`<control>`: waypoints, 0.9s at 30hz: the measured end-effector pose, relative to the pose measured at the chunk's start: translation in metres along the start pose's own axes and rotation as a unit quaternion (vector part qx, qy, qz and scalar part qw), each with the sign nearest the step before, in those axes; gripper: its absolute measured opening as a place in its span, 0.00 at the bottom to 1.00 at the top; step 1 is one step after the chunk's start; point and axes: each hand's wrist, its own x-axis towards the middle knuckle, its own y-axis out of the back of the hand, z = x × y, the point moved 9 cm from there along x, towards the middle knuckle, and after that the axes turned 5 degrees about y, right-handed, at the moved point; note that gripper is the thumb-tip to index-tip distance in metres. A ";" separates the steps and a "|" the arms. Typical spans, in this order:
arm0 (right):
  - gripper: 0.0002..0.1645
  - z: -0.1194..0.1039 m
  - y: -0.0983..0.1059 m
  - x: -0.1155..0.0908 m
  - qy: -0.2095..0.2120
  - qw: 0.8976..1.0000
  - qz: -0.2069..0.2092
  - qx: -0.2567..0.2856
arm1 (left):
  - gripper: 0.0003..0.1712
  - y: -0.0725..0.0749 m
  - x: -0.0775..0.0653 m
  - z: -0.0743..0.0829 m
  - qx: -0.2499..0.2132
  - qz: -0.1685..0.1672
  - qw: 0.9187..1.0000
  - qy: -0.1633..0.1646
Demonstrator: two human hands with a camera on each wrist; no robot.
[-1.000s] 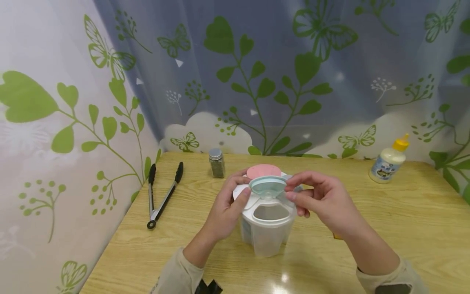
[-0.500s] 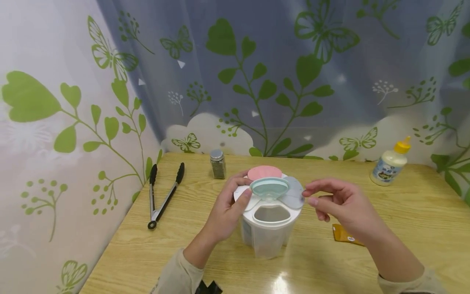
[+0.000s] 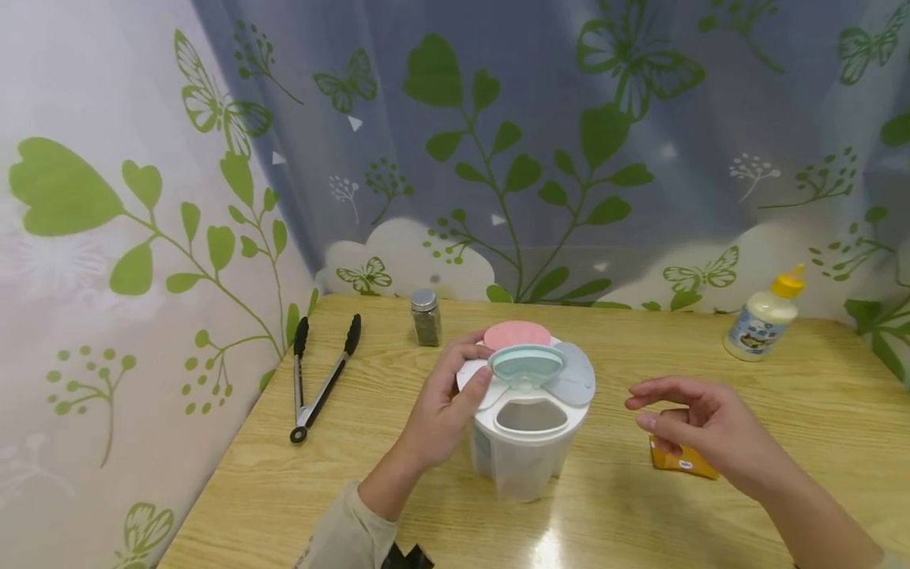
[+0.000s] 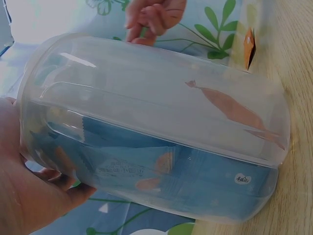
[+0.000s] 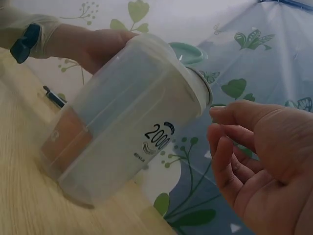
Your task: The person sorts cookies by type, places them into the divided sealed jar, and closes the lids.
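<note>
A clear plastic storage canister (image 3: 522,466) stands upright on the table, its round lid divided into coloured flaps. The mint flap (image 3: 528,365) is raised, leaving the front opening uncovered; the pink, white and grey-blue ones lie down. My left hand (image 3: 449,403) grips the lid's left side, thumb on top. Through the wall, blue packets (image 4: 122,161) fill one compartment, and an orange shape (image 4: 234,110) shows in another. My right hand (image 3: 700,423) is in the air right of the canister, fingers loosely bent, holding nothing. It overlaps an orange packet (image 3: 684,466) lying on the table.
Black-tipped metal tongs (image 3: 320,395) lie spread at the left. A small spice jar (image 3: 426,320) with a silver cap stands behind the canister. At the back right is a yellow-capped bottle (image 3: 759,324). Patterned curtains (image 3: 398,174) close off the back and left sides.
My right hand has left the raised mint flap and moved right, away from the canister. The grey-blue flap and the orange packet have come into fuller view. My left hand keeps its grip.
</note>
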 end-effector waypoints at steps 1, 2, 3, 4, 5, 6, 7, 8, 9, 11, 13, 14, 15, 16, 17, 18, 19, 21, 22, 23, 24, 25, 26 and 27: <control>0.19 0.004 0.002 -0.002 -0.002 1.000 -0.003 0.001 | 0.12 0.000 0.000 0.000 0.000 0.000 1.000 0.000; 0.20 0.007 0.004 -0.004 -0.004 1.000 -0.005 -0.001 | 0.12 0.000 0.000 0.000 0.000 0.000 1.000 0.000; 0.21 0.012 0.006 -0.006 -0.007 1.000 -0.006 -0.004 | 0.12 0.000 -0.001 0.000 -0.001 -0.001 1.000 -0.001; 0.21 0.016 0.007 -0.008 -0.010 1.000 -0.008 -0.004 | 0.12 0.000 -0.001 0.001 -0.002 -0.001 1.000 -0.002; 0.22 0.019 0.009 -0.010 -0.013 1.000 -0.010 -0.004 | 0.12 0.000 -0.001 0.001 -0.002 -0.001 1.000 -0.003; 0.22 0.023 0.011 -0.012 -0.018 1.000 -0.010 -0.010 | 0.12 0.000 -0.001 0.001 -0.002 -0.001 1.000 -0.004; 0.23 0.027 0.013 -0.015 -0.023 1.000 -0.014 -0.013 | 0.12 0.000 -0.001 0.002 -0.002 -0.002 1.000 -0.005; 0.24 0.031 0.014 -0.017 -0.029 0.999 -0.018 -0.014 | 0.12 0.000 -0.001 0.002 -0.002 -0.002 1.000 -0.006; 0.24 0.036 0.016 -0.019 -0.036 0.999 -0.020 -0.018 | 0.12 0.000 -0.001 0.002 -0.002 -0.002 1.000 -0.006; 0.24 0.044 0.019 -0.023 -0.051 0.998 -0.023 -0.024 | 0.12 0.001 -0.001 0.002 -0.001 0.000 1.000 -0.006; 0.24 0.052 0.023 -0.026 -0.063 0.997 -0.023 -0.033 | 0.12 0.001 -0.001 0.002 0.000 0.002 1.000 -0.003; 0.23 0.056 0.025 -0.027 -0.068 0.997 -0.022 -0.036 | 0.12 0.001 -0.001 0.001 0.000 0.003 1.000 -0.002; 0.23 0.060 0.028 -0.029 -0.075 0.996 -0.018 -0.043 | 0.12 0.001 -0.001 0.001 0.000 0.003 1.000 -0.002; 0.23 0.064 0.030 -0.030 -0.077 0.996 -0.016 -0.049 | 0.12 0.001 0.000 0.001 0.001 0.003 1.000 -0.003; 0.24 0.068 0.033 -0.032 -0.078 0.995 -0.015 -0.058 | 0.12 0.001 0.000 0.001 0.001 0.003 1.000 -0.002; 0.24 0.072 0.036 -0.034 -0.078 0.995 -0.013 -0.068 | 0.12 0.001 0.000 0.001 0.000 0.003 1.000 -0.003; 0.25 0.076 0.038 -0.036 -0.075 0.994 -0.012 -0.078 | 0.12 0.001 -0.001 0.000 0.001 0.003 1.000 -0.003; 0.26 0.081 0.043 -0.039 -0.071 0.991 -0.002 -0.110 | 0.12 0.001 -0.001 0.000 0.001 0.003 1.000 -0.002; 0.27 0.084 0.046 -0.041 -0.071 0.989 0.004 -0.127 | 0.12 0.001 -0.001 0.000 0.002 0.003 1.000 -0.002; 0.27 0.086 0.049 -0.042 -0.070 0.987 0.010 -0.143 | 0.12 0.001 -0.001 0.000 0.003 0.003 1.000 -0.001; 0.28 0.088 0.052 -0.044 -0.071 0.985 0.017 -0.158 | 0.12 0.001 -0.001 0.000 0.004 0.003 1.000 0.000; 0.28 0.089 0.055 -0.045 -0.069 0.982 0.025 -0.174 | 0.12 0.001 -0.001 0.000 0.006 0.004 1.000 0.000; 0.28 0.091 0.058 -0.046 -0.072 0.979 0.032 -0.189 | 0.12 0.001 -0.001 0.000 0.007 0.004 1.000 0.001; 0.28 0.093 0.061 -0.047 -0.074 0.976 0.037 -0.201 | 0.12 0.001 -0.001 0.000 0.008 0.005 1.000 0.001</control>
